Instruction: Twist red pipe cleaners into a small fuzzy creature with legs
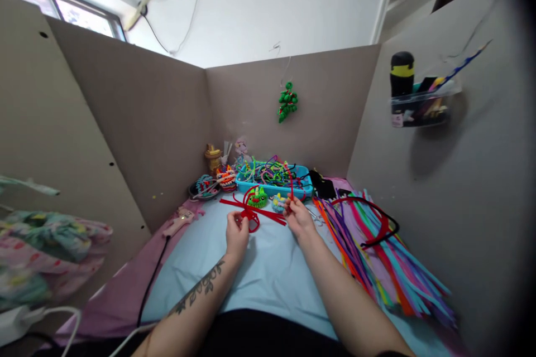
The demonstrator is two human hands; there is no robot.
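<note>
My left hand (237, 230) is closed on a looped red pipe cleaner piece (251, 223) above the light blue cloth (272, 268). My right hand (300, 216) pinches a red pipe cleaner (292, 183) whose end stands upright above the fingers. Whether that strand joins the loops in my left hand, I cannot tell. Loose red pipe cleaners (274, 215) lie on the cloth just beyond and between both hands. Behind them sit a bright green fuzzy figure (257, 197) and a small blue and yellow one (278, 203).
A blue basket (274, 189) of coloured pipe cleaners stands at the back. Long pipe cleaners (377, 245) spread along the right, near scissors (317, 216). A corded pink glue gun (178, 222) lies left. Grey partitions (259, 100) enclose the table; a bin (421, 109) hangs right.
</note>
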